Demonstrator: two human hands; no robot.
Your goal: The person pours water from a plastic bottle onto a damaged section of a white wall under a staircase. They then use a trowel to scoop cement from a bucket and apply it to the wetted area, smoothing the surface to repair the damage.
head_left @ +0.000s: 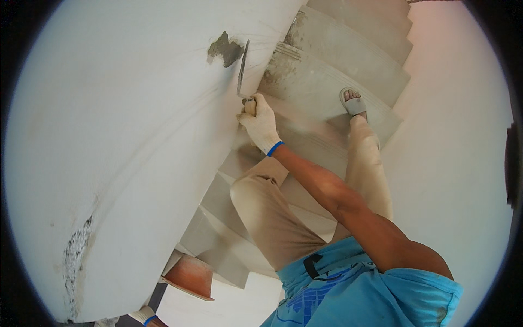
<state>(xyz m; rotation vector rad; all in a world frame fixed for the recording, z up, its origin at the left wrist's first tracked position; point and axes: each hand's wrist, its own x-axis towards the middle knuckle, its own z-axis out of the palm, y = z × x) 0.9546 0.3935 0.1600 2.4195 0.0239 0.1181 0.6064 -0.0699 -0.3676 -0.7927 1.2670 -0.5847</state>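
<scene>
Our shirt [348,283] fills the bottom; right hand [260,122] clenched round the trowel [242,68] against wall [125,136], left hand [144,316] grip unclear

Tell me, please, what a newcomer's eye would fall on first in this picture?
Most striking is the right hand, in a white glove with a blue cuff, pressing a trowel edge-on against the curved white wall beside a dark grey patch of wet mortar. Next come the grey concrete stairs at upper right, with a sandalled foot on one step, and the orange bowl at the bottom, beside the gloved left hand.
</scene>
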